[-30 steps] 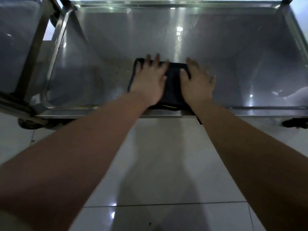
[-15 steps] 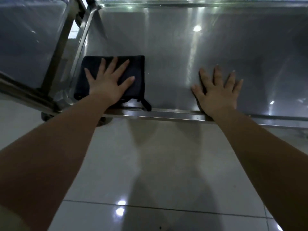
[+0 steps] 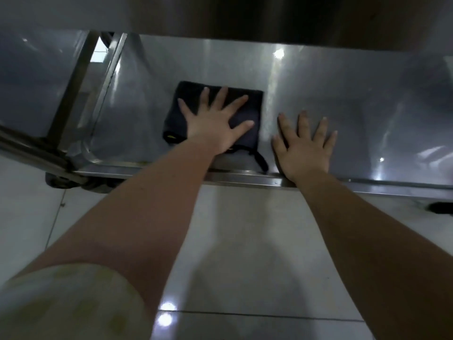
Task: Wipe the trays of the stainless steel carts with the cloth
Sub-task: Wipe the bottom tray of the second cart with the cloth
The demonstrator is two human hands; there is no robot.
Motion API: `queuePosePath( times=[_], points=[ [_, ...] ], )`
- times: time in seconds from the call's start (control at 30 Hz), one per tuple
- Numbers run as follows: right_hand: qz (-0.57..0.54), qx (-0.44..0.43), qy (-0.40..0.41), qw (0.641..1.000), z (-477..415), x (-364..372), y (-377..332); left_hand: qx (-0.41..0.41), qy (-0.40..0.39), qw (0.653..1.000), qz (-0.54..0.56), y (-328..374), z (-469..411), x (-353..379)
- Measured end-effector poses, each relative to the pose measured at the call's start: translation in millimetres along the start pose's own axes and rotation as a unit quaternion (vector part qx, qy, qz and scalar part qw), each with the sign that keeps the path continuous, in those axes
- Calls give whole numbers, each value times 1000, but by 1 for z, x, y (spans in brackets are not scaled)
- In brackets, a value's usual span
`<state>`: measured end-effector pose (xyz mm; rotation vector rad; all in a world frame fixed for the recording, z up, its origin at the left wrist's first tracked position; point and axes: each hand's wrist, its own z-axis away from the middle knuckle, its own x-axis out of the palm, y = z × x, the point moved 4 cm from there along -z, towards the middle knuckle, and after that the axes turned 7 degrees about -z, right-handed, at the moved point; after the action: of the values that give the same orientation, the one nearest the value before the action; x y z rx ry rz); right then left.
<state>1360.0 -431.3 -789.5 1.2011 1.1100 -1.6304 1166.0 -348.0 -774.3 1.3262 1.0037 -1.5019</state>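
Left hand (image 3: 215,121): flat, fingers straight and spread, palm pressing down on the cloth; nothing is gripped.
Right hand (image 3: 305,146): flat, fingers straight and slightly spread, resting on bare steel just right of the cloth; it holds nothing and does not touch the cloth.
Cloth (image 3: 180,104): dark, folded to a rough square, lying on the tray floor near the front rim, left of centre. A small yellow tag (image 3: 171,137) shows at its near-left corner; a dark loop (image 3: 261,160) trails from its near-right corner towards the rim.
Tray (image 3: 367,106): stainless steel, shallow, with raised walls; both forearms cross its front rim.
Second cart (image 3: 29,77): stands just left of the tray, uprights side by side.
Caster (image 3: 58,182): under the tray's near-left corner.
Floor (image 3: 245,241): pale glossy tiles.
Sleeve (image 3: 61,303): light-coloured, on the left upper arm.
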Motion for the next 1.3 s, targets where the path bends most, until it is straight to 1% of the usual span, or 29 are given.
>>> queuePosePath(
  times=[0.13, 0.2, 0.27, 0.3, 0.4, 0.43, 0.57, 0.63, 0.73, 0.77, 0.93, 1.03, 1.1, 1.17, 1.23, 1.3],
  points=[
    [12, -14, -2, 1000, -1, 1, -2, -95, -2, 995, 5, -99, 12, 4],
    [33, -61, 4, 998, 2, 2, -8, -109, -9, 994, 6, -128, 20, 5],
    [52, -124, 7, 991, 6, 2, -16, -110, -14, 994, -3, -134, 25, 8],
    [56, -138, 6, 989, 7, 2, -18, -116, -20, 993, -5, -131, 26, 9],
    [55, -128, 7, 990, 7, 3, -18, -130, -27, 991, 1, -105, 20, 7],
    [53, -126, 6, 991, 6, 3, -18, -116, -25, 993, 3, -86, 18, 6],
    [48, -127, -3, 991, 4, 4, -15, -8, -16, 1000, -6, 13, 16, 3],
    [46, -122, -9, 991, 4, 3, -13, 7, -17, 1000, -4, 26, 17, 3],
    [41, -123, -14, 991, 4, 2, -14, 23, -10, 1000, 4, -2, 18, 3],
    [37, -124, -16, 991, 4, 2, -14, 17, -8, 1000, 2, -18, 20, 3],
    [39, -123, -18, 991, 4, 2, -16, -82, -17, 996, 13, -125, 35, 6],
    [46, -126, -10, 991, 5, 2, -17, -106, -21, 994, 4, -155, 45, 10],
    [48, -123, -9, 991, 5, 2, -17, -124, -34, 992, -2, -144, 47, 12],
    [54, -119, -13, 991, 5, 3, -18, -125, -41, 991, 16, -114, 44, 11],
    [52, -119, -11, 992, 6, 3, -18, -99, -38, 994, 30, -72, 42, 9],
    [47, -121, -8, 992, 6, 1, -17, -64, -38, 997, 19, -33, 45, 9]
  ],
)
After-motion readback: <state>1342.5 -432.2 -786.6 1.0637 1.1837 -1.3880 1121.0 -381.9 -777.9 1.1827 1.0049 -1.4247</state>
